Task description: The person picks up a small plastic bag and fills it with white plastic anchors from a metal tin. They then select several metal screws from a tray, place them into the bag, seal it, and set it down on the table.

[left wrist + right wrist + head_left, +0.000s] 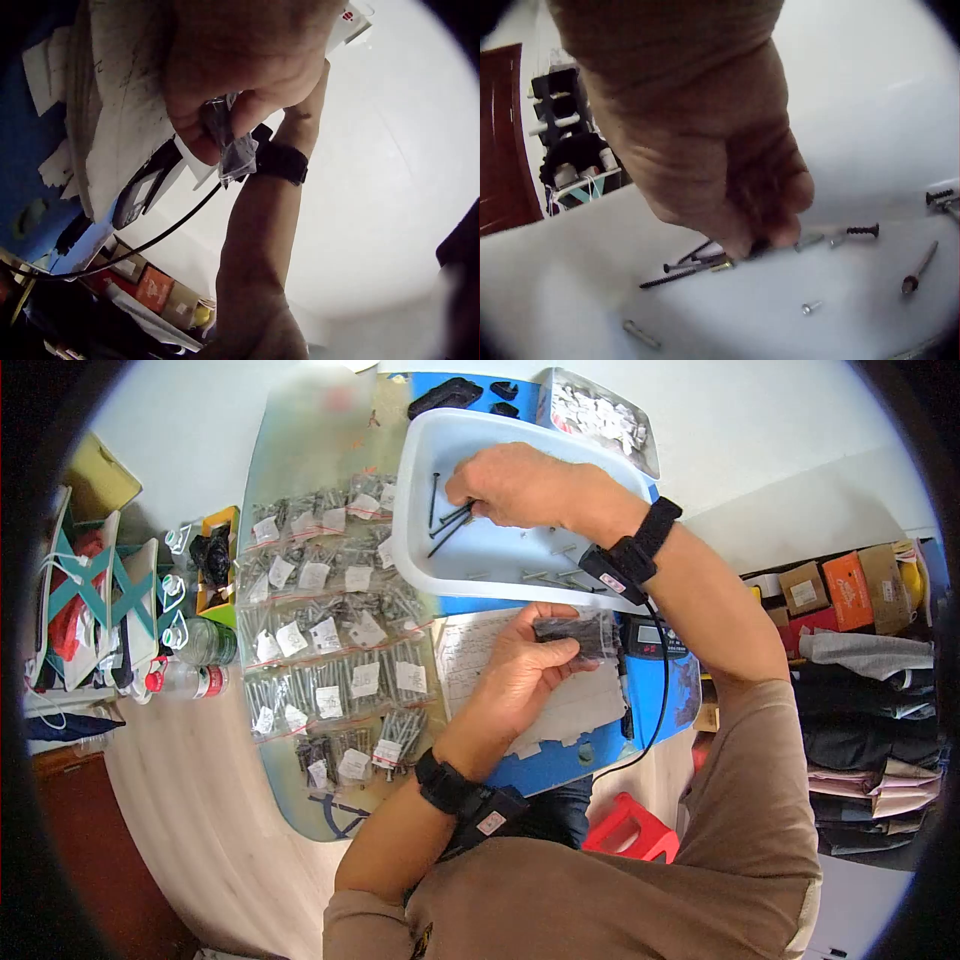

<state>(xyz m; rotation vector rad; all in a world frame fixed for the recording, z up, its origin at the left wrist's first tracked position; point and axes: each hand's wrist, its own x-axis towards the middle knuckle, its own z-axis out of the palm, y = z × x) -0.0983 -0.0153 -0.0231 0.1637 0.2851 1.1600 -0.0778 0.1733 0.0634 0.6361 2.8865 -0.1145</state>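
My left hand [515, 675] holds a small clear plastic bag [597, 632] with dark contents, thumb across its front. In the left wrist view a crumpled end of the bag [237, 159] sticks out below the fingers. Inside a white plastic bin [405, 510], my right hand [525, 485] bends down with its fingertips pinching at long black screws [452, 532]. Their shafts poke out from under the fingers. Close by in the right wrist view lie a short black screw [863, 230], a brownish bolt [920, 268] and a small silver screw [811, 307].
Rows of labelled clear bags of screws [330, 630] cover the left of the table. Written paper and cardboard [560, 710] lie below the bin, beside a black device with a display [648, 635]. Behind stands a tin of white pieces [600, 420]. A cable [655, 710] runs from the right wrist.
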